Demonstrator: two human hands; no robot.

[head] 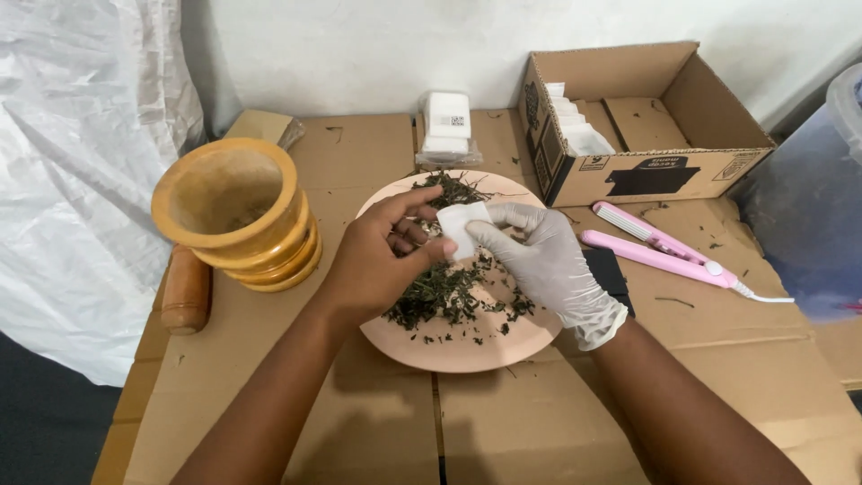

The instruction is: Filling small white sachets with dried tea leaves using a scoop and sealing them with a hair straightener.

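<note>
Between the two hands, over the plate: a small white pouch, flat, square-cornered, papery, pinched from both sides. Beneath it, a round peach-pink plate, smooth and matte, heaped with dried dark-green herb, shredded and flaky, a few crumbs scattered toward the rim nearest the wrists.

Beyond the left hand's knuckles, a turned wooden mortar, honey-yellow, ringed with grooves, hollow showing only a little dark residue. Lying just below it, touching its base, a brown wooden pestle, rounded and polished. Further out that way, crinkled white plastic sheeting.

Past the fingertips, at the plate's far edge, a clear-wrapped stack of white pouches. Beyond the right hand, an open cardboard box, flaps up, with a row of white pouches standing against its near-left wall. Just outside the right wrist, a slim pink heat sealer with white cord, resting on flattened brown cardboard, matte and creased.

Left hand: bare, palm down, thumb and forefinger closed on the pouch's left edge, other fingers curled. Right hand: in a white latex glove, thumb and fingers gripping the pouch's right edge, wrist angled in from the lower right.
</note>
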